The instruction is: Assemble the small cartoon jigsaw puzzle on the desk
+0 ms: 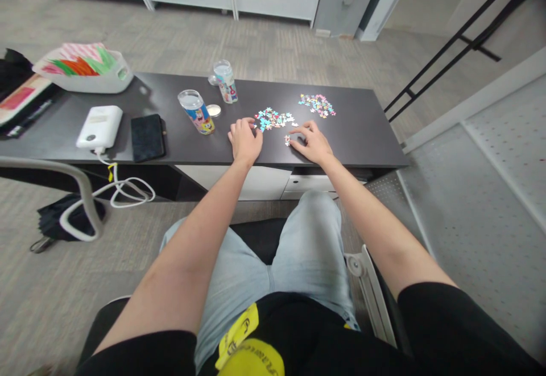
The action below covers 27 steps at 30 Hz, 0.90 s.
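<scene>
A loose pile of small jigsaw puzzle pieces [273, 119], mostly light blue with other colours, lies on the dark table [354, 131] between my hands. My left hand [246, 141] rests at the pile's left edge, its fingers bent and thumb apart. I see nothing clearly held in it. My right hand [314, 143] is at the pile's near right side, thumb and forefinger apart. Right at those fingertips sits a small cluster of puzzle pieces [287, 140]; whether they touch it is hard to tell. Farther right lies a second pile of pieces [318, 104], more pink and yellow.
Two clear cartoon-printed canisters [198, 115] [226, 83] stand left of the pile, near a round lid [214, 110]. Leftward are a black phone-like device [147, 137], a white power bank [99, 127] with a cable, and a white basket [98, 77]. A perforated panel [482, 165] borders the right.
</scene>
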Each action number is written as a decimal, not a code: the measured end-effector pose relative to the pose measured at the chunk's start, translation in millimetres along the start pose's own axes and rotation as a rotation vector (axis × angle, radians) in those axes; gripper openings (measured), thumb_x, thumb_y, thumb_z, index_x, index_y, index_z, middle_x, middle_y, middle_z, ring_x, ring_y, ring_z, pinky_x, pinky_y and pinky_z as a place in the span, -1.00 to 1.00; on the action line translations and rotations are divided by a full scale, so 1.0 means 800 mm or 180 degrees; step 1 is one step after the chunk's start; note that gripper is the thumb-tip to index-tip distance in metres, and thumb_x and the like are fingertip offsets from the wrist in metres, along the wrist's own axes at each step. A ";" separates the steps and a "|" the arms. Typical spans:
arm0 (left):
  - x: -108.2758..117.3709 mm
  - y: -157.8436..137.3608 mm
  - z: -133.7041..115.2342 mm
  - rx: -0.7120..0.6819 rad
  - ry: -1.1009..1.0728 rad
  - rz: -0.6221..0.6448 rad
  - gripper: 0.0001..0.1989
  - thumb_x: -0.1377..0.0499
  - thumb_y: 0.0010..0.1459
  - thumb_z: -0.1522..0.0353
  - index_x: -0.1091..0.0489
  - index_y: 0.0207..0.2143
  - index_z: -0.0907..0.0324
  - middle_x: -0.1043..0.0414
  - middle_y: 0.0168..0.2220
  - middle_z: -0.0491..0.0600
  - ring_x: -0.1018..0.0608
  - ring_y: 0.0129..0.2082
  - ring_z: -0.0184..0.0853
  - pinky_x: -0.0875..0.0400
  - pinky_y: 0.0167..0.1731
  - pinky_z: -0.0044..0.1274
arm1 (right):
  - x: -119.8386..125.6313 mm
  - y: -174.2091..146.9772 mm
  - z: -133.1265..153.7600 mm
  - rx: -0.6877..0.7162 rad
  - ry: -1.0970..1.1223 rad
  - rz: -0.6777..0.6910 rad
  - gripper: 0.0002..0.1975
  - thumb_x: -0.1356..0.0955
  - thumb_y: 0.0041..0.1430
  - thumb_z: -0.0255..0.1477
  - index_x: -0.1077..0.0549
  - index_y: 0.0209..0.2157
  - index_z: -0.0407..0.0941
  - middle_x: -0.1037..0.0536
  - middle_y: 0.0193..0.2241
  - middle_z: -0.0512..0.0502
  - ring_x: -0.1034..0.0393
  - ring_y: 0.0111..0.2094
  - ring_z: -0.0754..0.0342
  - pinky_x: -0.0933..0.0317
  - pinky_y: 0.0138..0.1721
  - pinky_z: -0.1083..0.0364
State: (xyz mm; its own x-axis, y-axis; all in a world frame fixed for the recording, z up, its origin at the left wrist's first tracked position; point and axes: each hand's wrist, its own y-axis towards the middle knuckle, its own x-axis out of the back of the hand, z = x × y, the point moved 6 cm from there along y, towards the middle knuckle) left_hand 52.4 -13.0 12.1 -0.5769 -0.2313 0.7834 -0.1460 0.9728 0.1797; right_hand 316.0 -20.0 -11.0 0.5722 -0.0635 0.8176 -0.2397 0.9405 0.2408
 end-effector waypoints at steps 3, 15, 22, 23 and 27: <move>0.000 -0.001 0.000 0.0015 0.0070 0.0005 -0.65 -0.29 0.59 0.34 -0.55 0.35 0.06 -0.65 0.42 0.28 -0.55 0.54 0.24 -0.41 0.61 0.04 | -0.001 -0.002 0.002 0.0025 -0.0068 -0.0019 -0.66 -0.57 0.58 -0.22 -0.87 0.27 0.12 -0.60 0.36 -0.25 -0.65 0.03 -0.19 -0.59 0.35 -0.26; -0.004 0.011 0.011 0.0210 0.0227 0.0062 -0.80 -0.30 0.67 0.24 -0.60 0.24 -0.02 -0.59 0.46 0.27 -0.52 0.55 0.22 -0.35 0.65 0.06 | -0.004 0.005 -0.009 -0.0155 -0.0243 -0.0223 -0.69 -0.49 0.66 -0.26 -0.85 0.26 0.10 -0.63 0.32 -0.27 -0.66 0.25 -0.27 -0.53 0.47 -0.22; -0.004 0.006 0.004 0.0130 0.0372 0.0142 -0.71 -0.34 0.60 0.23 -0.60 0.29 -0.02 -0.57 0.47 0.26 -0.50 0.57 0.22 -0.36 0.66 0.04 | -0.003 0.005 -0.007 -0.0303 -0.0390 -0.0191 -0.66 -0.50 0.67 -0.22 -0.86 0.29 0.08 -0.62 0.33 -0.34 -0.56 0.37 -0.39 -0.45 0.50 -0.32; -0.004 0.005 0.002 0.0109 0.0390 0.0153 -0.69 -0.33 0.59 0.24 -0.60 0.30 -0.01 -0.57 0.46 0.27 -0.50 0.57 0.22 -0.37 0.66 0.03 | -0.002 0.005 -0.007 -0.0354 -0.0413 -0.0203 -0.64 -0.48 0.68 -0.23 -0.85 0.32 0.07 -0.63 0.34 -0.35 -0.55 0.38 -0.40 -0.44 0.50 -0.33; -0.002 -0.003 -0.008 -0.0090 0.0557 0.0161 -0.60 -0.22 0.61 0.26 -0.63 0.37 0.04 -0.56 0.47 0.32 -0.50 0.56 0.24 -0.39 0.62 0.05 | 0.000 0.007 -0.009 -0.0568 -0.0507 -0.0266 -0.53 -0.41 0.71 -0.26 -0.77 0.47 0.06 -0.63 0.37 -0.39 -0.51 0.41 -0.45 -0.39 0.52 -0.40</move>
State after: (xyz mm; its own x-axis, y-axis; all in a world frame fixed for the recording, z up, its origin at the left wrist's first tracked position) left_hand 59.0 -14.7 14.1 -0.4338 -0.1790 0.8831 -0.0963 0.9837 0.1521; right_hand 320.8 -12.6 -13.5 0.4500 -0.1821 0.8742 -0.0464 0.9729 0.2266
